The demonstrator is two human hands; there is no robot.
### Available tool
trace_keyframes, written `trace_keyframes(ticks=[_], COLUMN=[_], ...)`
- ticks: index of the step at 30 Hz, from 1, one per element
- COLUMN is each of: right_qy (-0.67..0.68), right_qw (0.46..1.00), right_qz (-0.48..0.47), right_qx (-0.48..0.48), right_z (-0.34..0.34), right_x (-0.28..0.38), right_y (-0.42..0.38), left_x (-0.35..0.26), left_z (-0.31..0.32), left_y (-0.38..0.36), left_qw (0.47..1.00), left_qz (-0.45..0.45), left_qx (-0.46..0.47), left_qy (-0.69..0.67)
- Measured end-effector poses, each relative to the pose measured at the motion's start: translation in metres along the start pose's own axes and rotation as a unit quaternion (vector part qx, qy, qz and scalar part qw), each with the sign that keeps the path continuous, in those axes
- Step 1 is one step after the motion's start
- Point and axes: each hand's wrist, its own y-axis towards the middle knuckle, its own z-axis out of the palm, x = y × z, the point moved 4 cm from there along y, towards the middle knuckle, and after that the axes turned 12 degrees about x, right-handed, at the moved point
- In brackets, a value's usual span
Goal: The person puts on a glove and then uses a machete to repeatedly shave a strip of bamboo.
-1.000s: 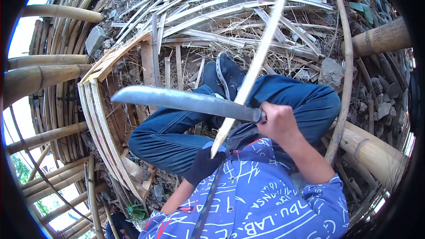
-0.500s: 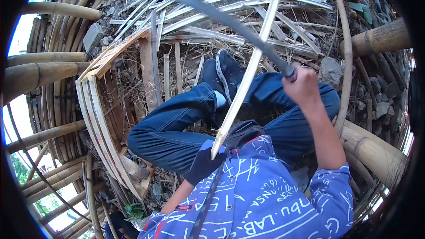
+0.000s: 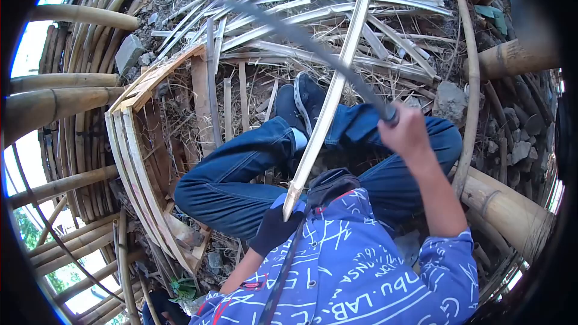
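Observation:
A long pale bamboo strip (image 3: 328,105) runs from the lap up past the top edge of the view. My left hand (image 3: 277,227), in a dark glove, grips its near end against the belly. My bare right hand (image 3: 406,130) is closed round the handle of a long dark blade (image 3: 313,51). The blade points to the upper left and crosses over the strip, its far part blurred. Whether blade and strip touch, I cannot tell.
My crossed legs (image 3: 241,174) in jeans lie below the strip. Split bamboo strips (image 3: 283,9) are strewn ahead on the soil. A wooden crate (image 3: 129,150) stands at the left. Thick bamboo poles (image 3: 512,204) and stones (image 3: 450,101) are at the right.
My right hand and the blade have moved slightly down and left. The strip's upper part has shifted a little to the left, with its near end slightly lower.

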Motion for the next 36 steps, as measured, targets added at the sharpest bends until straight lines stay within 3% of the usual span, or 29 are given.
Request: trace_keyframes(ticks=[1, 3, 5, 8, 15, 18, 21, 25, 26, 29, 33, 36], right_qy=[0.049, 0.019, -0.007, -0.08, 0.101, 0.159, 0.175, 0.125, 0.096, 0.012, -0.088, -0.127], right_qw=[0.998, 0.997, 0.992, 0.994, 0.989, 0.983, 0.98, 0.986, 0.987, 0.983, 0.978, 0.975], right_qz=[-0.032, -0.047, -0.06, 0.04, 0.105, 0.086, 0.045, -0.078, -0.104, -0.132, -0.145, -0.144], right_qx=[0.024, 0.065, 0.109, 0.056, 0.012, 0.041, 0.078, 0.082, 0.081, 0.126, 0.123, 0.113], right_z=[0.004, 0.014, 0.025, 0.02, -0.004, 0.004, 0.026, 0.051, 0.054, 0.054, 0.032, 0.029], right_x=[0.01, 0.02, 0.017, -0.018, -0.024, 0.002, 0.026, 0.06, 0.064, 0.064, 0.058, 0.033], right_y=[-0.009, -0.019, -0.021, -0.002, -0.018, -0.035, -0.051, -0.057, -0.055, -0.039, -0.021, -0.009], left_x=[0.0, 0.0, 0.003, 0.02, -0.002, -0.002, 0.0, 0.028, 0.034, 0.041, 0.056, 0.053], left_z=[0.0, -0.001, 0.0, 0.001, -0.013, -0.016, -0.017, -0.009, -0.008, -0.004, 0.003, 0.005], left_y=[0.001, -0.001, -0.001, -0.002, -0.012, -0.022, -0.032, -0.036, -0.036, -0.031, -0.033, -0.036], left_qw=[1.0, 0.999, 0.999, 0.997, 0.989, 0.99, 0.986, 0.992, 0.991, 0.992, 0.992, 0.997], left_qz=[0.002, 0.046, 0.015, -0.01, 0.02, -0.086, -0.079, -0.046, -0.111, -0.127, -0.121, -0.057], left_qx=[0.0, -0.016, -0.028, -0.069, -0.143, -0.069, -0.086, -0.088, -0.056, -0.008, 0.004, -0.029], left_qy=[0.001, -0.01, 0.007, 0.046, 0.029, -0.085, -0.119, -0.082, -0.04, 0.021, -0.022, -0.046])
